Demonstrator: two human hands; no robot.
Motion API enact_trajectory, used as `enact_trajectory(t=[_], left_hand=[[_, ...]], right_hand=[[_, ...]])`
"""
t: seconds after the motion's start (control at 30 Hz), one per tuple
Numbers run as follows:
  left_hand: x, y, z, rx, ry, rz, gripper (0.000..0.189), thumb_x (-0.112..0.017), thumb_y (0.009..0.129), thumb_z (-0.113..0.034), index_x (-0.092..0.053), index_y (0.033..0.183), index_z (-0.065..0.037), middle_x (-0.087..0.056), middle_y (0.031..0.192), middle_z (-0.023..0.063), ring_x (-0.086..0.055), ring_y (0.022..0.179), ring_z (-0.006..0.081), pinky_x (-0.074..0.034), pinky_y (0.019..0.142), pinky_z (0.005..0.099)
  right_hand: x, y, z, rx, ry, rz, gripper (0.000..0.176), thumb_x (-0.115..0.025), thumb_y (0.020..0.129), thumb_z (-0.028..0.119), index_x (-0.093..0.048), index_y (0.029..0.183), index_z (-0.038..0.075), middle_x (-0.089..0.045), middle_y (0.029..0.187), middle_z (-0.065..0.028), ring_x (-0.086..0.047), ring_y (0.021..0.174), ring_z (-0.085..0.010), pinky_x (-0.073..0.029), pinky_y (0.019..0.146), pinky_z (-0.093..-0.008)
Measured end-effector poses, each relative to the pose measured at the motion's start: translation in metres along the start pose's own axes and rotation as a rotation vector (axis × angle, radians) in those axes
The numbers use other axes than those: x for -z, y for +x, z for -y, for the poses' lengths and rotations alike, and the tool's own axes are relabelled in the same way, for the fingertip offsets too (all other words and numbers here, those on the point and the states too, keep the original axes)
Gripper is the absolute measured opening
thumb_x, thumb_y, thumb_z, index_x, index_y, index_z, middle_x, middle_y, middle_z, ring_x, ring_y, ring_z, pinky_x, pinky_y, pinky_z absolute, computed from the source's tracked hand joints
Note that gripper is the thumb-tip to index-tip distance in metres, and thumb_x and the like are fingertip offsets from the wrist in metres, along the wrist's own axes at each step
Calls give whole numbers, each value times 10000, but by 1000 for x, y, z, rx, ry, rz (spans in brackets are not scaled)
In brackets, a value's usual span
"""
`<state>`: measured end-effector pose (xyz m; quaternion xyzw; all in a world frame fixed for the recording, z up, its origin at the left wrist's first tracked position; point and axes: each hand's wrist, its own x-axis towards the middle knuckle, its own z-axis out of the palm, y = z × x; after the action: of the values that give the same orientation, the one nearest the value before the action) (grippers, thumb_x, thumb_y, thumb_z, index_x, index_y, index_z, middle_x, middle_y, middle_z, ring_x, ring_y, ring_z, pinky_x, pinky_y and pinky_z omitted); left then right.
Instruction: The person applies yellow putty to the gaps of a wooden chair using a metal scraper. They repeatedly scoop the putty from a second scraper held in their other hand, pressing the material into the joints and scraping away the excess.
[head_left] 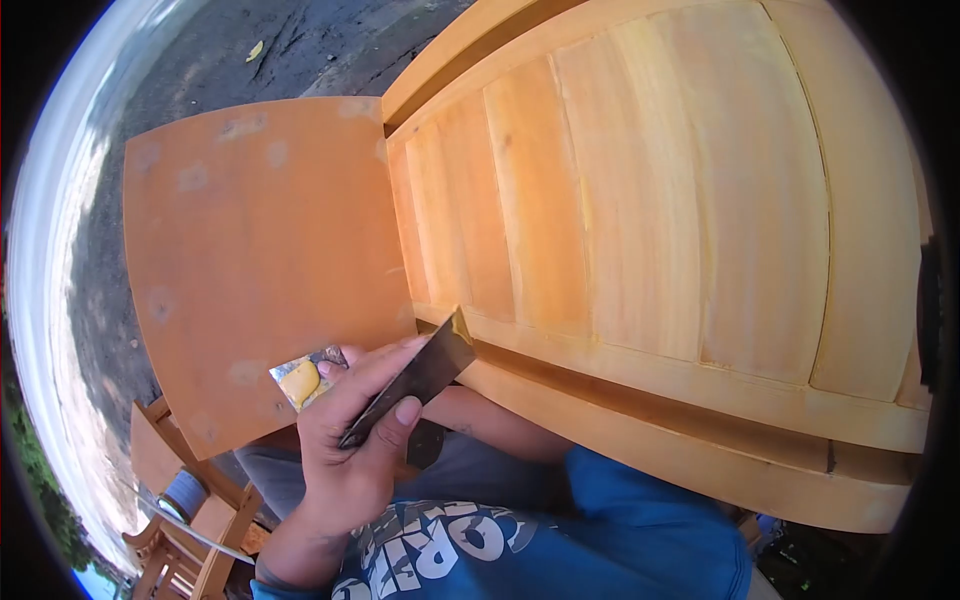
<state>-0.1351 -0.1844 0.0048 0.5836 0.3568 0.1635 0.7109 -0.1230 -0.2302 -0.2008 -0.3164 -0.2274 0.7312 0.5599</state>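
Observation:
My left hand (345,440) is closed around a flat, dark metal scraper blade (415,380), with the thumb pressed on its face. Yellowish filler shows along the blade's upper right edge. Behind it, mostly hidden, my right hand (332,369) grips a small silvery plate (284,371) carrying a dollop of yellow filler (300,384). My right forearm crosses behind the left hand. Both hands are over the near edge of a smooth orange-brown wooden panel (250,250) marked with pale patches. To the right lies a large slatted wooden panel (640,200), apart from the blade.
Long wooden rails (650,420) border the slatted panel, with a dark gap along its near side. At lower left stand wooden furniture pieces (210,530) and a blue-and-white cylindrical item (184,495). Dark ground (230,60) lies beyond the panels.

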Motion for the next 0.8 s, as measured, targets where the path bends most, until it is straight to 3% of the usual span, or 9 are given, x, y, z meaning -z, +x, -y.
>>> enact_trajectory(t=[0.07,0.2,0.3,0.4,0.43,0.53,0.6,0.73,0.8], left_hand=[[9,-11,-16,112,-432,-173,388,-575,860,39,-504,1242,50,-614,1144,156,-589,1064,218,-471,925,339],[51,-59,-26,-23,-410,-418,385,-568,849,58,-505,1229,62,-608,1139,144,-605,1022,200,-481,894,321],[85,-95,-12,-194,-22,-524,378,-549,840,79,-525,1215,42,-595,1156,160,-599,1042,208,-476,883,322],[90,-105,-7,-224,648,-456,381,-531,831,94,-547,1201,9,-585,1155,179,-600,1055,243,-462,889,322],[85,-101,-2,-371,765,-440,416,-562,779,119,-563,1174,-9,-586,1134,191,-595,1057,317,-455,924,362],[69,-103,23,-676,730,-330,477,-591,719,151,-567,1161,-27,-564,1165,178,-555,1106,376,-436,965,437],[65,-107,47,-724,806,-197,548,-593,664,181,-565,1161,-46,-528,1201,180,-504,1158,412,-412,984,514],[103,-104,62,-437,1034,-123,631,-572,642,176,-546,1221,-72,-499,1245,155,-484,1194,366,-404,1011,463],[106,-107,41,-330,848,-201,482,-542,715,167,-592,1145,-45,-594,1093,132,-581,1067,272,-475,902,368]], right_hand=[[8,-9,14,53,-140,29,371,-601,903,171,-475,1231,52,-556,1142,-98,-515,1113,-172,-426,942,-312],[-16,-16,45,-1,319,-258,311,-472,967,199,-491,1191,-16,-589,1101,-82,-567,1026,-136,-461,899,-292],[-23,-35,71,96,466,-400,321,-467,967,194,-475,1198,-28,-598,1131,-125,-610,1028,-208,-497,900,-349],[-39,-51,90,183,466,-420,316,-448,970,182,-468,1203,-31,-591,1138,-143,-607,1037,-218,-497,904,-354],[-46,-55,94,194,470,-431,317,-445,971,179,-465,1206,-32,-589,1142,-144,-606,1039,-221,-497,904,-356],[-68,-61,106,226,452,-453,321,-439,971,172,-453,1216,-35,-581,1153,-148,-603,1046,-228,-496,908,-359],[-81,-66,114,231,403,-455,327,-438,971,169,-445,1224,-38,-576,1161,-152,-600,1051,-231,-494,911,-360],[-72,-79,114,268,345,-435,321,-441,971,173,-458,1207,-43,-586,1137,-144,-602,1036,-214,-493,901,-344],[-74,-88,120,269,204,-471,309,-446,975,197,-492,1164,-43,-605,1089,-120,-611,995,-182,-498,875,-313]])
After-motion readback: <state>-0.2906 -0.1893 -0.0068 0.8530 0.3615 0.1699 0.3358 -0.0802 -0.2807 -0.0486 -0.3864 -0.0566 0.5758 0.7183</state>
